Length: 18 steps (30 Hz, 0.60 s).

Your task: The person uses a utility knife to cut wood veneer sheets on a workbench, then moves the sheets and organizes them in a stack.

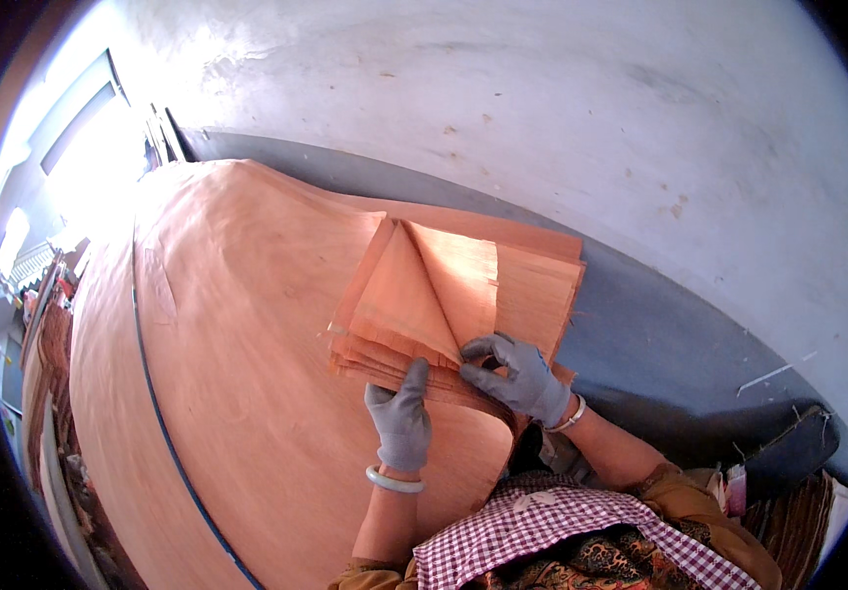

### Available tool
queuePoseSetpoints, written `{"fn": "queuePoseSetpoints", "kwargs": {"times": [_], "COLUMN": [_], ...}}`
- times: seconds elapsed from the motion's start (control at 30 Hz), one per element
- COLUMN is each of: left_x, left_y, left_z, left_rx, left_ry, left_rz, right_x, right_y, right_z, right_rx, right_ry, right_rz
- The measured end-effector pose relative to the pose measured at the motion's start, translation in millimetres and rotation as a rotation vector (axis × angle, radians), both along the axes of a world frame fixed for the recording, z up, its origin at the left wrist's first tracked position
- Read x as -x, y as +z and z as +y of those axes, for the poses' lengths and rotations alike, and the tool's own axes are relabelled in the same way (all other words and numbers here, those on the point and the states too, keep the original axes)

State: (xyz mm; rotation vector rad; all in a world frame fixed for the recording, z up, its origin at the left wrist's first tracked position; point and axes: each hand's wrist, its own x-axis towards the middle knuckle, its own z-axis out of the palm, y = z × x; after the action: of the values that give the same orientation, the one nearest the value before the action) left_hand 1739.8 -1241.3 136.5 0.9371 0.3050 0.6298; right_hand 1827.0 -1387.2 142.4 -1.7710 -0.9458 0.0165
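Observation:
A stack of thin orange-brown wood veneer sheets (539, 295) lies in front of me, its near edges uneven and layered. The top veneer sheet (385, 310) is bent up along a diagonal fold. My right hand (520, 379), in a grey glove, pinches that sheet's near corner between thumb and fingers. At the stack's near edge, my left hand (401, 418), gloved the same way, has its thumb on top of the sheets; its other fingers are partly hidden. A pale bangle (394, 480) circles my left wrist.
Beneath the stack spreads a large veneer-covered surface (247, 393), crossed on the left by a dark cord or strip (160, 423). A white and grey wall (581, 108) rises behind and to the right. More stacked sheets (793, 521) stand at the lower right.

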Motion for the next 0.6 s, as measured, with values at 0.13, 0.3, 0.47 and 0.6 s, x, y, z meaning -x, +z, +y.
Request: {"fn": "queuePoseSetpoints", "kwargs": {"times": [0.13,0.3,0.47,0.6], "left_x": [-1.6,0.4,-2.2,-3.3], "left_y": [-4.2,-13.0,-5.9,-6.1], "left_z": [1.5,5.5,1.1,1.5], "left_rx": [-0.007,-0.037,-0.024,-0.036], "left_ry": [0.014,0.000,0.029,0.041], "left_rz": [0.013,-0.018,-0.002,0.032], "right_x": [0.1,2.8,2.8,3.0], "right_y": [1.8,3.1,0.8,2.7], "right_z": [-0.5,-1.5,-0.5,1.0], "right_rx": [-0.012,0.004,0.062,0.033], "right_ry": [-0.001,-0.011,-0.071,-0.059], "right_rz": [0.036,-0.012,-0.076,-0.074]}}
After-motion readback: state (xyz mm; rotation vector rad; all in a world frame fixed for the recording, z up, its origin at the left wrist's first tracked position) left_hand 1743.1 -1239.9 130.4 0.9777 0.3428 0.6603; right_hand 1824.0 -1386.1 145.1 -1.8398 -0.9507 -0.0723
